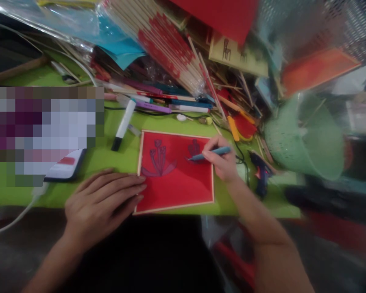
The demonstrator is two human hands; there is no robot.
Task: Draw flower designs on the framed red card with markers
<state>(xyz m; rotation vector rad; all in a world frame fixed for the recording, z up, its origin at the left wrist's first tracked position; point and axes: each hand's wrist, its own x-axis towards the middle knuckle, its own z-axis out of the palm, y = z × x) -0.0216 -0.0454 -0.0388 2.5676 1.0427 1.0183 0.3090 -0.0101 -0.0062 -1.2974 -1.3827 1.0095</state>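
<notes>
A red card (177, 187) with a thin pale wooden border lies flat on the green table. On its left half is a dark outline drawing of flowers with leaves (160, 162); a smaller flower drawing (194, 147) is at the upper right. My right hand (221, 158) is closed around a blue pen (216, 152), its tip at the card just below the smaller drawing. Fingers stretched out, my left hand (105, 199) rests flat with its fingertips on the card's left edge. A white marker with a black cap (124, 125) lies beyond the card's upper left corner.
At the left, a phone (62, 173) with a white cable lies partly behind a pixelated patch. Pens, wooden sticks (171, 49) and orange-handled scissors (233, 128) crowd the back. A glue gun (260, 173) and a green basket (305, 138) stand at the right.
</notes>
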